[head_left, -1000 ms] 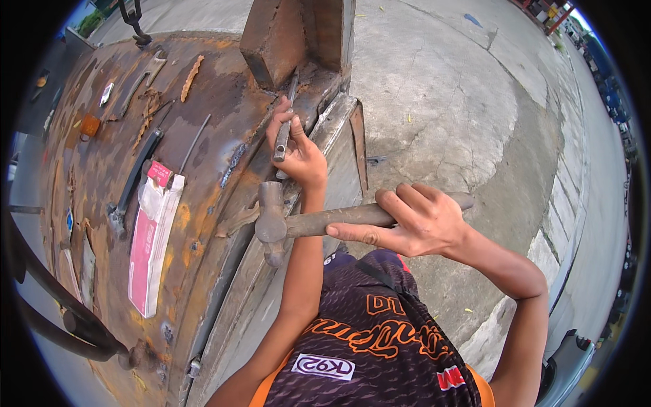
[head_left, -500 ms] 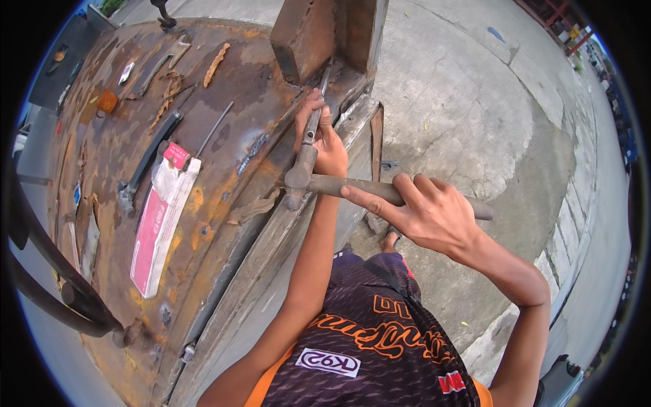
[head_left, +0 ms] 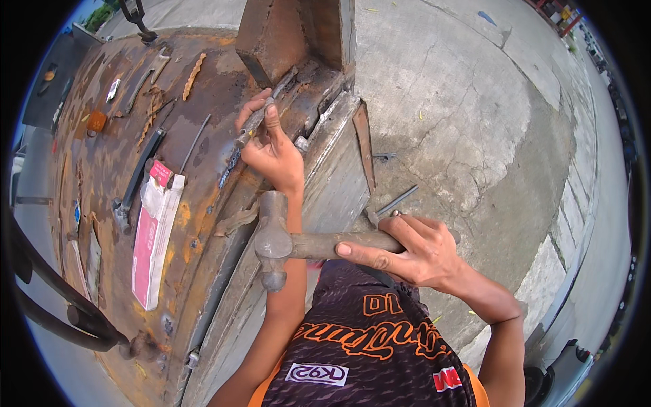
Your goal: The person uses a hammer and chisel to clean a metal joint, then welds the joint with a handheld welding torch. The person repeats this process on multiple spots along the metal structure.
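Cracked grey concrete ground [head_left: 461, 136] spreads to the right of a rust-brown steel worktop [head_left: 220, 112]. A pink-and-white cardboard box [head_left: 152, 247] lies on its left part; an upright rusty steel bracket [head_left: 281, 37] stands at the far right edge. The left hand [head_left: 272, 152] curls around a grey metal chisel [head_left: 251, 126] slanting toward the bracket's foot. Nearer, the right hand [head_left: 424, 254] wraps the wooden handle of a grey-headed ball-peen hammer [head_left: 274, 244].
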Demonstrator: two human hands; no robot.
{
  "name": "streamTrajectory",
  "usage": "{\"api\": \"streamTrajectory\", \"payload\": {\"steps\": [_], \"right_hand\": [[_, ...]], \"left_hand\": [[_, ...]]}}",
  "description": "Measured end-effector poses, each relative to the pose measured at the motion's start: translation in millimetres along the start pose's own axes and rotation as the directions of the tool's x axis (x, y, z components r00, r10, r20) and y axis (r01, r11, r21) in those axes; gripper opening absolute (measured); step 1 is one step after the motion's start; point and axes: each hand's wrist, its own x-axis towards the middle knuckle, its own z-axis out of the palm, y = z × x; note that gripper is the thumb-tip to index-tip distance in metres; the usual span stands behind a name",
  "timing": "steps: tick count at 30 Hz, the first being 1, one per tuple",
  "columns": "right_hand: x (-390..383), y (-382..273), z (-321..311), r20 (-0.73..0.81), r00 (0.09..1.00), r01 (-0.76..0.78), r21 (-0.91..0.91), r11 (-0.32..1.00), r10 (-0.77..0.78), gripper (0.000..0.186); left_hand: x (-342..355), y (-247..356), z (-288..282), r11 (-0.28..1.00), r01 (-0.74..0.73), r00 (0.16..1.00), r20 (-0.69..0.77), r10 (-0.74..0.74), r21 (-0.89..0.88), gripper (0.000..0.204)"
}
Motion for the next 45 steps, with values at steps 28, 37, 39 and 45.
{"api": "streamTrajectory", "payload": {"steps": [28,37,39,45], "right_hand": [[46.2,14.7,43.4,-0.248,0.960,-0.143,-0.031,0.989,0.131,0.071],[41.6,33.5,43.7,-0.290,0.887,-0.245,0.366,0.898,0.360,0.065],[45.4,40.4,40.6,-0.372,0.822,-0.280,0.394,0.876,0.430,0.056],[71.8,56.2,-16.1,-0.572,0.728,-0.180,0.373,0.910,0.379,0.054]], "left_hand": [[93.4,6.0,-18.5,0.852,-0.495,0.566,0.806,0.170,0.168,0.025],[128.4,40.8,27.7,0.808,-0.524,0.394,0.918,-0.048,0.268,0.020],[142.0,35.9,42.2,0.790,-0.569,0.330,0.943,-0.033,0.227,0.021],[161.9,36.0,48.4,0.858,-0.494,0.248,0.969,-0.019,0.143,0.023]]}}
